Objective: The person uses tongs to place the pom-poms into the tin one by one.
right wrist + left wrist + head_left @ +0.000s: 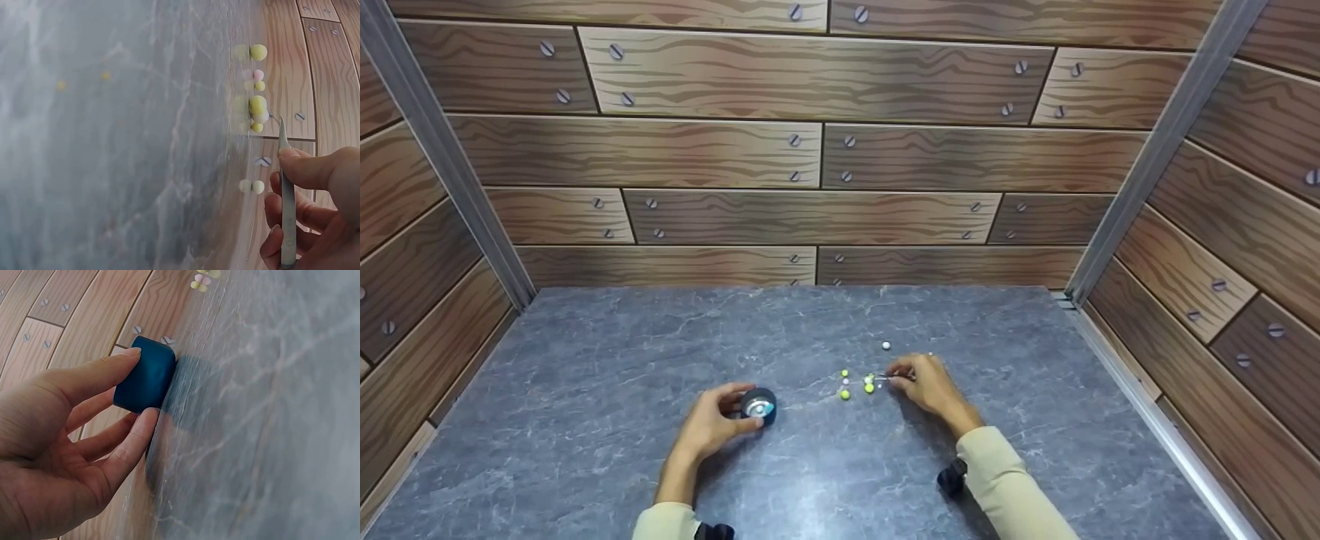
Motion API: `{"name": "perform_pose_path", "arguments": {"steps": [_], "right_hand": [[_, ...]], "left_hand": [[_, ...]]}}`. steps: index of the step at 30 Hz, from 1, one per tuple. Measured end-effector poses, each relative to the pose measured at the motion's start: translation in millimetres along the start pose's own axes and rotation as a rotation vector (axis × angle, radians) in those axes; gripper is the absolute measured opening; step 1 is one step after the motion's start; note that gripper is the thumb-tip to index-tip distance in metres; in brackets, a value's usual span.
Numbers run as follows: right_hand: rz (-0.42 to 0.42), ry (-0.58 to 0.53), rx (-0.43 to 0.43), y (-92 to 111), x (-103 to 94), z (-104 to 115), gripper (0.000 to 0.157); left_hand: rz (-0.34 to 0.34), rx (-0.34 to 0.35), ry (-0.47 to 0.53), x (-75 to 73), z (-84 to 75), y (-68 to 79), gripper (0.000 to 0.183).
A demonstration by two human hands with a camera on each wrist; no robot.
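Thumb and fingers of my left hand [712,424] grip a small round container [747,413], dark blue-teal outside, upright on the table. Something light blue and white shows inside it in the head view. In the left wrist view the thumb and a fingertip press opposite sides of the container [147,377]. My right hand [928,386] pinches metal tweezers [288,214] with a bent tip. That tip is right at a cluster of small yellow and white balls [257,105]. A yellow ball [844,394] and a few smaller ones lie just left of the cluster.
A lone white ball [886,346] lies farther back, beyond the right hand. The grey marbled table [585,360] is bounded by wood-patterned walls [720,217] at the back and both sides. Metal posts [1155,142] stand at the back corners.
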State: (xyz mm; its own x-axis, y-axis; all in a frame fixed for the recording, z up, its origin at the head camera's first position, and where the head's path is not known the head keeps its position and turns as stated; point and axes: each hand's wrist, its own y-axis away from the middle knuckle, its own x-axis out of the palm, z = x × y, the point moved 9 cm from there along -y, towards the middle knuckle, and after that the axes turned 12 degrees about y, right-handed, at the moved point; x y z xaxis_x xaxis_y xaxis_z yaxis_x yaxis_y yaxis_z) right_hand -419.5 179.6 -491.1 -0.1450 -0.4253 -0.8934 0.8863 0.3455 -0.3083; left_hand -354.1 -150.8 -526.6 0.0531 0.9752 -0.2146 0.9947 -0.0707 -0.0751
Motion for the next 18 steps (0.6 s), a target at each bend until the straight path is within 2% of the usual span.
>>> {"name": "perform_pose_path", "arguments": {"steps": [11, 18], "right_hand": [[0.006, -0.024, 0.001, 0.9, 3.6, -3.1, 0.011], [-0.004, -0.012, 0.023, 2.3, 1.5, -6.0, 0.012]], "left_hand": [[0.011, 0.006, 0.012, 0.5, 1.1, -0.3, 0.058], [0.003, -0.013, 0.004, -0.4, 1.5, -0.5, 0.058]]}}
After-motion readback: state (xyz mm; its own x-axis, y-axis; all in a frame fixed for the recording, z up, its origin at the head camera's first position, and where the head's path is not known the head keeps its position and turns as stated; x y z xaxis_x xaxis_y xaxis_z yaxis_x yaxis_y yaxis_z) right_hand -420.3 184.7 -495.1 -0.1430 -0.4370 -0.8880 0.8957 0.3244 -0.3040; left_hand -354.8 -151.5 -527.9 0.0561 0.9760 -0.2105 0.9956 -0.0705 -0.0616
